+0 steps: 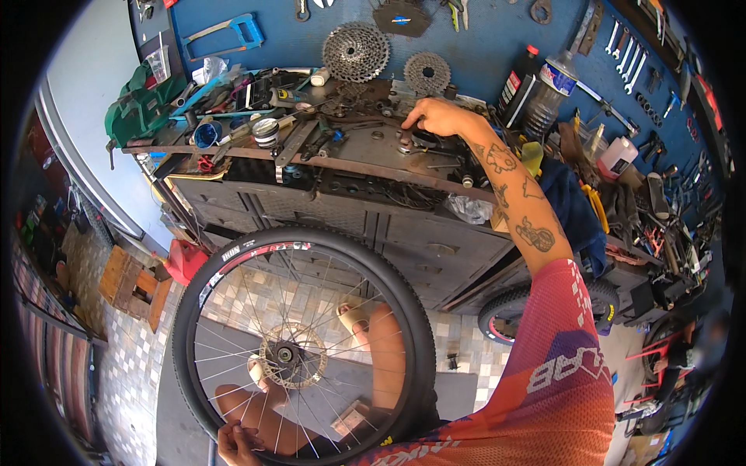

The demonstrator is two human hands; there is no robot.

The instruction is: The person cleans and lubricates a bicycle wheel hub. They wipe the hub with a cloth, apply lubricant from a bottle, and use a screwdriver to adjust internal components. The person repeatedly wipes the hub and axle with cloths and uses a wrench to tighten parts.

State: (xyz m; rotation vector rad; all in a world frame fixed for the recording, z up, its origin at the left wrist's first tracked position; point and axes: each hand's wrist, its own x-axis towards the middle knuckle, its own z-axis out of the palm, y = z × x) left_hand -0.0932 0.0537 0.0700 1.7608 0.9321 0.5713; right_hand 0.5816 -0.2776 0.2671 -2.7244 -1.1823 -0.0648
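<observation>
Wheel: the spoked bicycle wheel (285, 354) is in front of the person, between the legs and below the counter (373, 171), with its black knobbly tyre (422, 342) fitted. A disc rotor (317, 357) surrounds the hub.

Hands: well apart. Left hand (235, 446) is at the lower-left part of the wheel, fingers bent beside the rim; cannot tell whether they grip it. Right hand (441, 118) is over the counter, index finger extended downward, other fingers curled; cannot tell whether anything is held. Nearest to its fingertip: small metal parts (404, 144).

Counter: crowded with tools. Two sprocket cassettes, one large (356, 51) and one smaller (427, 74), stand at its back by the blue wall. Dark bottle with red cap (517, 84) and clear plastic bottle (542, 105) stand to the right. Blue-framed hacksaw (247, 33) hangs upper left.
</observation>
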